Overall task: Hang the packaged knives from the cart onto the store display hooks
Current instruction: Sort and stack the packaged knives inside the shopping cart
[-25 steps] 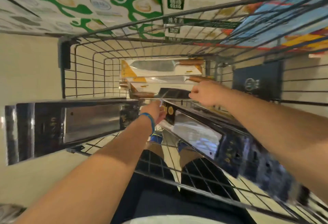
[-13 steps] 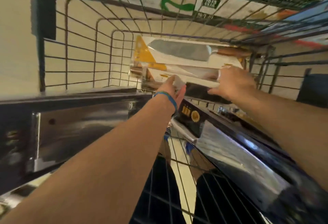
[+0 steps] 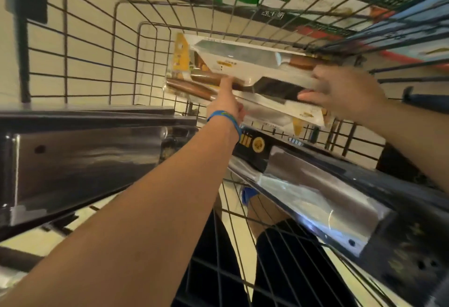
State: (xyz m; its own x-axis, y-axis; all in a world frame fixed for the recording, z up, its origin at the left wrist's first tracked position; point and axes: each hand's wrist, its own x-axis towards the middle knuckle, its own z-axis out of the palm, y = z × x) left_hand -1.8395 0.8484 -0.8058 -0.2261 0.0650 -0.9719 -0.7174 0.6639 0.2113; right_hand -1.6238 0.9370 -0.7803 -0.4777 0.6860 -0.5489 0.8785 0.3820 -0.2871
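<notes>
We have reached cart (image 3: 97, 63) far end. A second ago both grips were short of packaged knives (image 3: 243, 63). Now right grip (image 3: 340, 90) clamped over stack's end, left grip (image 3: 227, 102) touching near edge, closure unclear. Knives still in cart; hanging not begun.

Knife packs in the wire cart (image 3: 65, 39).
I see white-carded knife packs (image 3: 243, 63), wooden-handled, stacked at the far end, perhaps three; one black-boxed cleaver (image 3: 85, 156) near left, a second boxed cleaver (image 3: 328, 199) near right.
</notes>
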